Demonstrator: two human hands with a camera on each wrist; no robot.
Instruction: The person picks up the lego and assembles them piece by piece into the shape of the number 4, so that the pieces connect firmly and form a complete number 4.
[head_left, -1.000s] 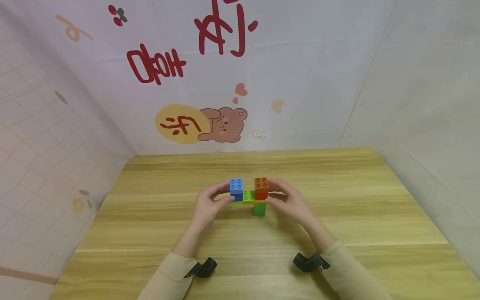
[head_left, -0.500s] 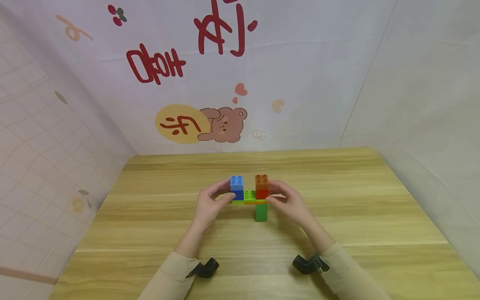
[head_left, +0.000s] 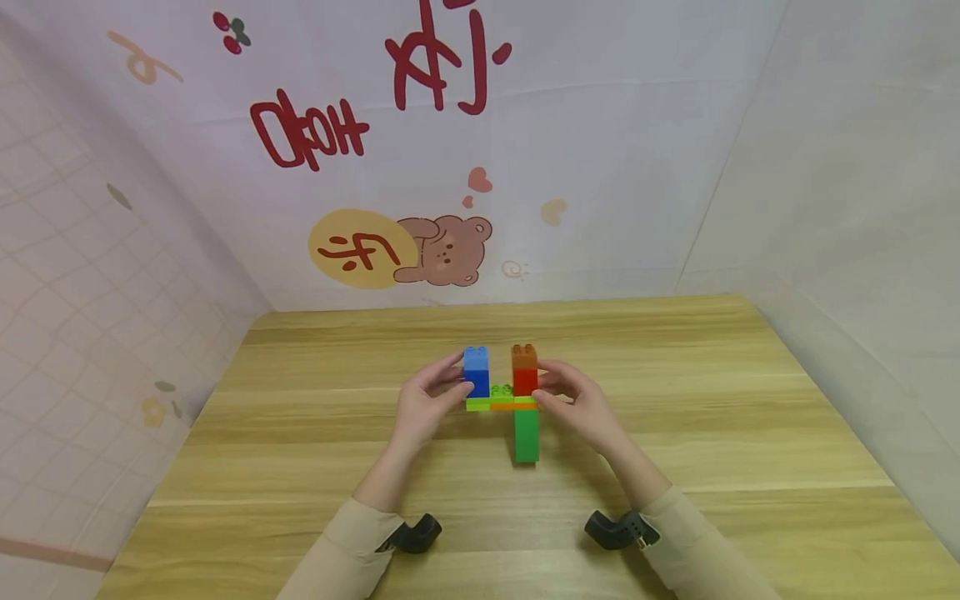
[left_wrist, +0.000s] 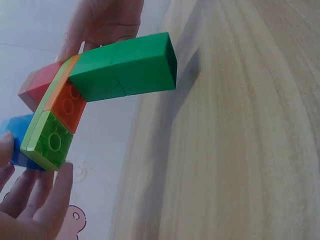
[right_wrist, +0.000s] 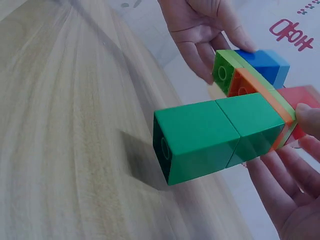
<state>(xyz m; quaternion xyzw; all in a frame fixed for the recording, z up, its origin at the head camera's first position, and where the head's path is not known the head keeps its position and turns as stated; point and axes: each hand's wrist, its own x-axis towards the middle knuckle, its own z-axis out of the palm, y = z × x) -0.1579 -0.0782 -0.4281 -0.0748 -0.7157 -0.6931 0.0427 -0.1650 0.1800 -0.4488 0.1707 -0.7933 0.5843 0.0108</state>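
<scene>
A toy building-brick assembly is held above the table by both hands. My left hand [head_left: 420, 406] pinches its left side at the blue brick [head_left: 477, 383], which has a light blue brick [head_left: 476, 360] on top. On the opposite side my right hand [head_left: 582, 406] pinches around the red brick [head_left: 525, 382], under a brown brick [head_left: 524, 359]. Lime green plates [head_left: 501, 392] bridge the two stacks, with an orange plate [left_wrist: 68, 106] beneath them. From the right end two green bricks [right_wrist: 200, 142] hang down in a column; the lower end shows its hollow underside.
The wooden table [head_left: 300, 433] spreads beneath the hands. Behind it stands a white wall covering [head_left: 630, 150] printed with red characters and a bear. Black curved pieces [head_left: 417, 533] sit at both sleeve cuffs.
Both hands have tilted the assembly so its studded tops lean away and its front faces show more. The green column's lower end has swung towards me. Both hands keep their hold.
</scene>
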